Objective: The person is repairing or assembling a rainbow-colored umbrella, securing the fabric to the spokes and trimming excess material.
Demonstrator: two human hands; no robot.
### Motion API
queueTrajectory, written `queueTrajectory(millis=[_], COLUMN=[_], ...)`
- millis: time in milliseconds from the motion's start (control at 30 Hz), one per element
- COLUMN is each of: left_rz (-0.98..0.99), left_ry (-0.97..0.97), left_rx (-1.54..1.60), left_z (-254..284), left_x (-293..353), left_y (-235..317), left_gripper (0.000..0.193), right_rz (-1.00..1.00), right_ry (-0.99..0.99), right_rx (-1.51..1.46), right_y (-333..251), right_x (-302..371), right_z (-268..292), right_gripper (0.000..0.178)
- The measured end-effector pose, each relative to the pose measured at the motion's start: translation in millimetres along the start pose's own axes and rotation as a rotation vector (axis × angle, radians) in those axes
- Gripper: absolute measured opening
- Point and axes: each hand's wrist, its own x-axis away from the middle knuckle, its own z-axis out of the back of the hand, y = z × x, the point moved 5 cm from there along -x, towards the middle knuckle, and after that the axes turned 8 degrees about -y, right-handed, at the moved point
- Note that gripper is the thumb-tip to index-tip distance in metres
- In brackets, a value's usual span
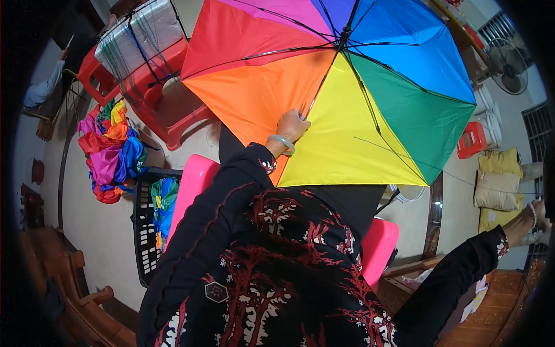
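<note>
While the left hand (292, 126) pinches the open umbrella (342, 107) where orange meets yellow, toward one o'clock, the right hand (542, 216) at three o'clock is too near the dark rim to judge, though a thread (370, 142) runs toward it. Better keep the panel taut and thread clear of the ribs (363, 87); marks on the fabric bundle (107, 162) at nine o'clock are unreadable.

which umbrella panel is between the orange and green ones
The yellow panel: the left hand is at the rib on its border with the orange panel, and the green panel adjoins its other side.
</note>
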Motion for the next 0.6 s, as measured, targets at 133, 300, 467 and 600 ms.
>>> queueTrajectory(millis=[133, 300, 467, 600], left_rz=[-0.028, 0.029, 0.069, 0.098], left_ry=[-0.042, -0.107, -0.16, -0.17], left_rx=[0.052, 0.258, 0.396, 0.448], left_z=[2, 1, 2, 2], left_x=[4, 5, 8, 9], left_y=[4, 2, 4, 2], left_gripper=[0.022, 0.02, 0.02, 0.019], right_rz=[0.085, -0.247, -0.07, -0.329], right_ry=[-0.062, -0.093, -0.681, -1.077], right_rx=[-0.065, 0.179, 0.294, 0.439], right_y=[3, 2, 21, 26], right_x=[-3, 115, 284, 386], right_z=[-5, -205, -391, -457], right_gripper=[0.016, 0.018, 0.013, 0.012])
